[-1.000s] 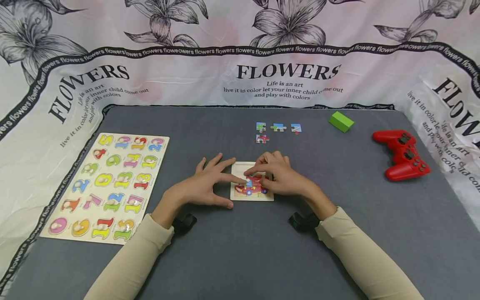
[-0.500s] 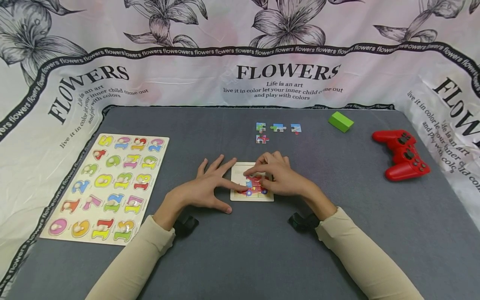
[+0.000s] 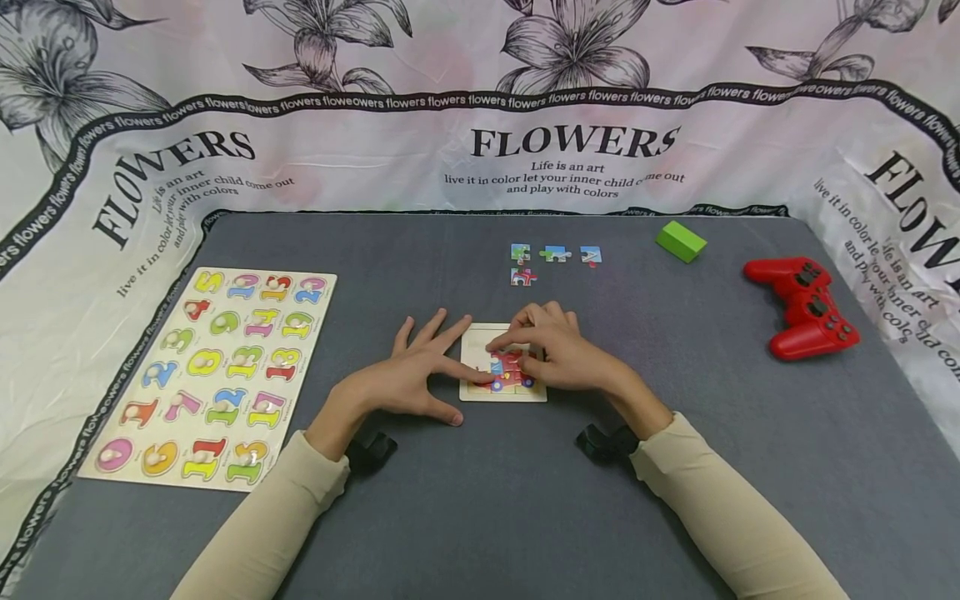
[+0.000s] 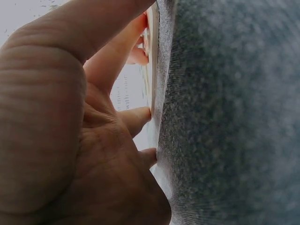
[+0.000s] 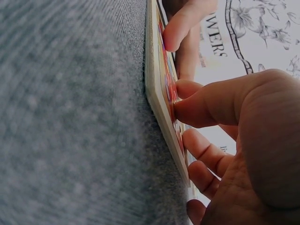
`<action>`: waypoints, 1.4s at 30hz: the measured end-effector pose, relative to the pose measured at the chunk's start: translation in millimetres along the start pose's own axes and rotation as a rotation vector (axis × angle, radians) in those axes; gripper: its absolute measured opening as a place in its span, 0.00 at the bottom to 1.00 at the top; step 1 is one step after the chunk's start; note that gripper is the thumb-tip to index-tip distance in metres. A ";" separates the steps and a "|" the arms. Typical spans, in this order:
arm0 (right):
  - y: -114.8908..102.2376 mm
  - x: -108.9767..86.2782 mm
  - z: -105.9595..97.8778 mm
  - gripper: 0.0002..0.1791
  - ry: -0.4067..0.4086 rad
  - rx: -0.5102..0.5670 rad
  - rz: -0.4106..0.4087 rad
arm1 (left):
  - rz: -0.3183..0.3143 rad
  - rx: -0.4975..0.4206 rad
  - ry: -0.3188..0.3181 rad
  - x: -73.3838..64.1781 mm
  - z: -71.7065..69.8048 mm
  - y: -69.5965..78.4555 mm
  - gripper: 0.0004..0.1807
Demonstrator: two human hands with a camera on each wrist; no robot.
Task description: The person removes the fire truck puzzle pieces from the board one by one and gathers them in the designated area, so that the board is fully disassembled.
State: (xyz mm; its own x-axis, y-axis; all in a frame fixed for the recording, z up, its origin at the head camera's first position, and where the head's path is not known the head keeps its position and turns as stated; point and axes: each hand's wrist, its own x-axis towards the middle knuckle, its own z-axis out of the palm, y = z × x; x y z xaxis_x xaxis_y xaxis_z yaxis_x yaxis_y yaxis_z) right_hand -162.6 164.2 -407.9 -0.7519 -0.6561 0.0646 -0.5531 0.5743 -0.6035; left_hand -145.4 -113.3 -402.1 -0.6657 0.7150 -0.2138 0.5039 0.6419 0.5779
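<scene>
A small square jigsaw puzzle in a pale wooden tray [image 3: 504, 397] lies on the grey table, partly filled with a picture of a red vehicle [image 3: 512, 372]. From the left, my left hand [image 3: 408, 375] spreads its fingers and rests the index fingertip [image 3: 487, 377] on the lower left of the picture. My right hand [image 3: 558, 350] bends over the tray's right side. Its thumb and index finger pinch at a puzzle piece low on the picture, mostly hidden under the fingers. In the right wrist view, the thumb [image 5: 201, 108] meets the picture's surface.
Several loose jigsaw pieces [image 3: 555, 254] lie beyond the tray. A number puzzle board [image 3: 315, 333] is at the left, close to the left sleeve. A green block [image 3: 681, 242] and a red game controller [image 3: 806, 308] sit at the right.
My left index fingertip has shifted slightly down over the picture, and the left thumb has drawn back a little. My right hand stays nearly still.
</scene>
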 end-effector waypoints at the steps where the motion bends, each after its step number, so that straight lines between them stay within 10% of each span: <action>1: -0.3 0.0 -0.3 0.26 -0.001 0.002 0.000 | -0.002 0.001 -0.002 -0.1 -0.2 0.1 0.35; 42: 4.5 1.5 4.9 0.22 0.007 0.089 -0.021 | -0.012 -0.017 -0.020 -0.2 -1.0 0.2 0.36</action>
State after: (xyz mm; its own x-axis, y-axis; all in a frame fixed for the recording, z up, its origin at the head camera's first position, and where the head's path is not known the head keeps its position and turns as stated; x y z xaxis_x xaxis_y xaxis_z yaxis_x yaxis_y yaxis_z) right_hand -164.5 163.4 -414.4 -0.7433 -0.6638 0.0832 -0.5348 0.5149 -0.6700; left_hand -145.7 -113.6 -401.2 -0.6603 0.7129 -0.2363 0.4867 0.6459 0.5882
